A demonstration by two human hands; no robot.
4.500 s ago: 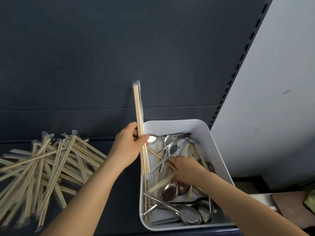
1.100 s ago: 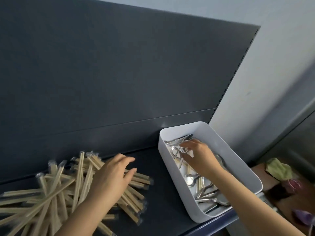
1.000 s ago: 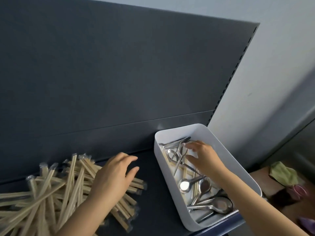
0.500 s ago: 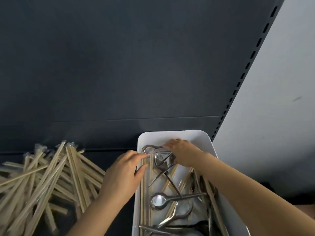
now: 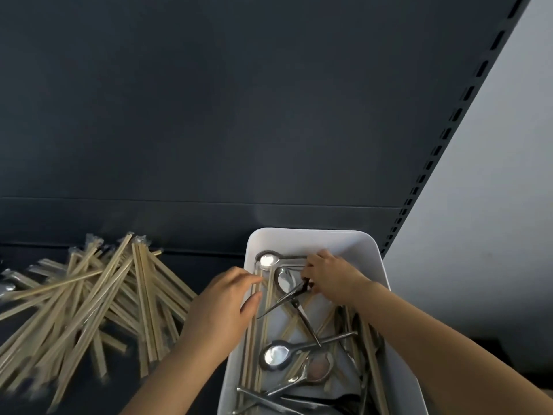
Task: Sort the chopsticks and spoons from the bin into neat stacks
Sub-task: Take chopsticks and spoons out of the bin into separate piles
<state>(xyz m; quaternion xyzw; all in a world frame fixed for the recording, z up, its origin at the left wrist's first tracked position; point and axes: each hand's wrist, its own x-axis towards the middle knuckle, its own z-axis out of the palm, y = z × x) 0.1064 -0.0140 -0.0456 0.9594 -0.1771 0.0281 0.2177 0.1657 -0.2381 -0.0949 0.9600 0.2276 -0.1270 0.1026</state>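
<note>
A white bin [image 5: 311, 235] at the lower right holds several metal spoons [image 5: 275, 356] mixed with wrapped wooden chopsticks [image 5: 254, 339]. My left hand [image 5: 221, 301] reaches over the bin's left rim, thumb and fingers closing round the chopsticks that lie along that wall. My right hand [image 5: 332, 277] is inside the bin's far end, fingers curled on the handle ends of crossed spoons [image 5: 287, 298]. Another spoon [image 5: 267, 260] lies against the far wall. A loose, fanned pile of wrapped chopsticks [image 5: 89, 301] lies on the dark shelf to the left.
The dark shelf back panel [image 5: 239, 115] rises right behind the bin and pile. A slotted upright [image 5: 449, 127] and a pale wall [image 5: 493, 205] stand to the right. Dark shelf surface [image 5: 209, 259] shows between pile and bin.
My left hand has left the chopstick pile and come to the bin's left rim. My right hand has moved to the bin's far end onto the spoon handles. The view tipped downward.
</note>
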